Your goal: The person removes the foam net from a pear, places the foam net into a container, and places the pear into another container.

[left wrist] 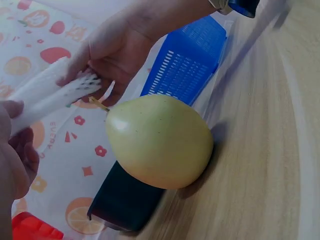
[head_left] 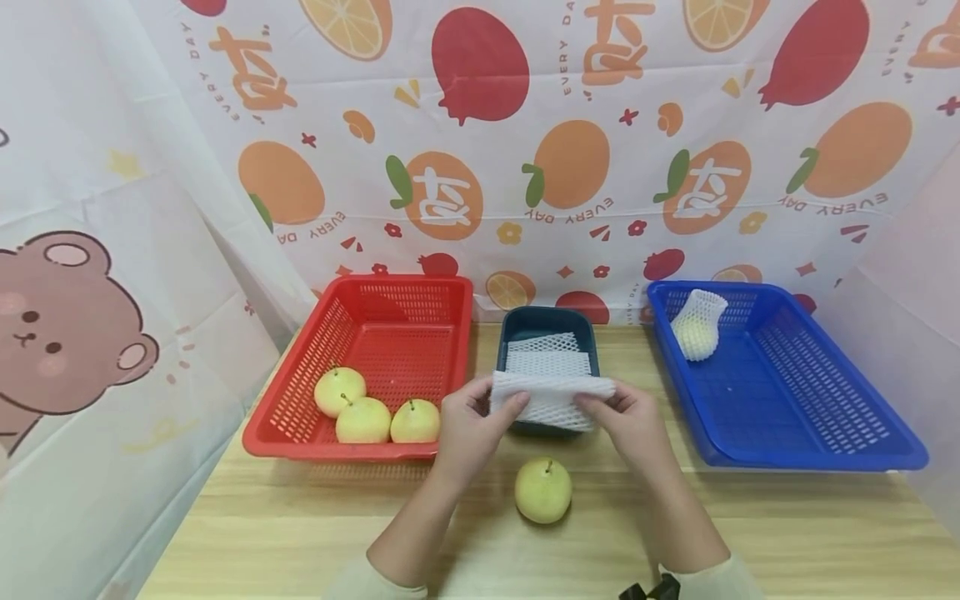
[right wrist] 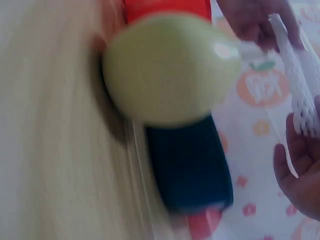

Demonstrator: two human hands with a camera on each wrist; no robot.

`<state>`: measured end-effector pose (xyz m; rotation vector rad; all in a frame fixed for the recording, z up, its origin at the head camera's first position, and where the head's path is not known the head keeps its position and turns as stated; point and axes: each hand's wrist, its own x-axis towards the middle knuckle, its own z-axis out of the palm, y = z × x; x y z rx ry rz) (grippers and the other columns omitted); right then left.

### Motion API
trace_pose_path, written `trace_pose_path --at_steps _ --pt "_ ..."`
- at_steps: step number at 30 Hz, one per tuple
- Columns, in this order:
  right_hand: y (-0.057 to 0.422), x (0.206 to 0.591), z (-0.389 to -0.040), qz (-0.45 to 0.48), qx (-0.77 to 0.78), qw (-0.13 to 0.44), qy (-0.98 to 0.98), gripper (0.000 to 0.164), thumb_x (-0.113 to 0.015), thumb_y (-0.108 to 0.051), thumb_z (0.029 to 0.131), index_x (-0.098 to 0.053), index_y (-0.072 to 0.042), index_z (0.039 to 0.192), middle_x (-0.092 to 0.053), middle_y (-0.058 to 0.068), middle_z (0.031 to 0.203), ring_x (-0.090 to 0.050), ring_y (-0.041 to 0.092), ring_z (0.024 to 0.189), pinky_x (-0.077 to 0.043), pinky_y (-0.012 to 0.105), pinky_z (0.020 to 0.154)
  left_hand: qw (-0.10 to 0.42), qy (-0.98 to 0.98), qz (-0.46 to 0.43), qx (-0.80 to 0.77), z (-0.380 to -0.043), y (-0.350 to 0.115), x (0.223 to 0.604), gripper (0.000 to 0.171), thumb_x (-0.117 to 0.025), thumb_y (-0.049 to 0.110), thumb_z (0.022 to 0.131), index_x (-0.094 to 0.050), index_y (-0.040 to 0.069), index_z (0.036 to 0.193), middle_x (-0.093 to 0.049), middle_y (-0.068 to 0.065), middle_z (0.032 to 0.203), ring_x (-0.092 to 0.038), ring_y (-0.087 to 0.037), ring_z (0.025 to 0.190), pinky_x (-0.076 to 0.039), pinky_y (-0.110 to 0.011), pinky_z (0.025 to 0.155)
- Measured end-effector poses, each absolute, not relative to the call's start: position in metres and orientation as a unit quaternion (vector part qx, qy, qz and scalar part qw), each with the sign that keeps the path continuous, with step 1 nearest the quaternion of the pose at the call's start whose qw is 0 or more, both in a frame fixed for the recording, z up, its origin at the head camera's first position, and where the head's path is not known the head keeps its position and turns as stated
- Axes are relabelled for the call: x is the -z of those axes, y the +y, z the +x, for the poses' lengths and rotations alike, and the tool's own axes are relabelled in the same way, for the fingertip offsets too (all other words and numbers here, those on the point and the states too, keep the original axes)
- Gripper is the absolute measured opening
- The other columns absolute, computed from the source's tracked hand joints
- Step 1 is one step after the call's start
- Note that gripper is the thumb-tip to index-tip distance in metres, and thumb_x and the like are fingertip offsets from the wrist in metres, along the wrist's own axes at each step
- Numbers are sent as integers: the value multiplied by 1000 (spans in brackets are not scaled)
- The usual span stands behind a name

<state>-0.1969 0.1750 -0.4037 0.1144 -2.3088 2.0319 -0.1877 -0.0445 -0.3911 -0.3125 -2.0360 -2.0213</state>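
Observation:
Both hands hold up a white foam fruit net, stretched flat between them. My left hand pinches its left end, thumb in front. At the opposite end, my right hand pinches it the same way; the left wrist view also shows the net between the two hands. Behind it stands a dark green box with more white foam nets inside, partly hidden by the held one. A yellow-green pear stands on the table below the hands, stem up, touched by neither.
On the left, a red basket holds three pears near its front edge. To the right is a blue basket with one net-wrapped pear in its back left corner. A fruit-print cloth hangs behind the wooden table.

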Motion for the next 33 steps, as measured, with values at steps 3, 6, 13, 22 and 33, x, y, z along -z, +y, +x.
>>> trace_pose_path --at_steps 3,6,13,22,33 --pt "184 411 -209 -11 -663 44 -748 38 -76 -23 87 -68 4 112 -75 0 91 -68 7 81 -56 22 73 156 -715 -102 673 -191 -43 395 25 -80 16 83 -74 6 105 -71 -9 90 -60 -16 77 -51 -20 62" --pt "190 422 -220 -31 -648 29 -761 40 -75 -26 88 -68 3 115 -75 6 95 -68 5 81 -56 21 71 186 -738 -107 640 -194 -43 398 24 -78 16 85 -73 10 108 -70 -6 94 -59 -18 80 -50 -20 61" --pt "190 437 -235 -3 -566 10 -824 35 -76 -31 87 -72 -4 108 -75 10 96 -67 9 83 -55 22 72 193 -853 -192 445 -202 -39 406 29 -74 15 88 -69 9 116 -67 -4 110 -64 -21 98 -57 -34 77" --pt "181 439 -244 85 -408 40 -908 40 -74 -30 88 -48 -11 66 -39 -3 61 -40 14 59 -35 25 56 60 -935 -244 250 -209 -26 418 38 -58 35 99 -62 14 130 -58 -5 139 -48 -25 135 -27 -59 115" --pt "177 429 -246 131 -334 173 -917 39 -81 -16 81 -69 -12 118 -68 11 111 -59 30 109 -49 50 96 -29 -967 -217 129 -217 -20 432 53 -37 59 100 -63 24 131 -58 -1 139 -45 -24 134 -20 -74 108"
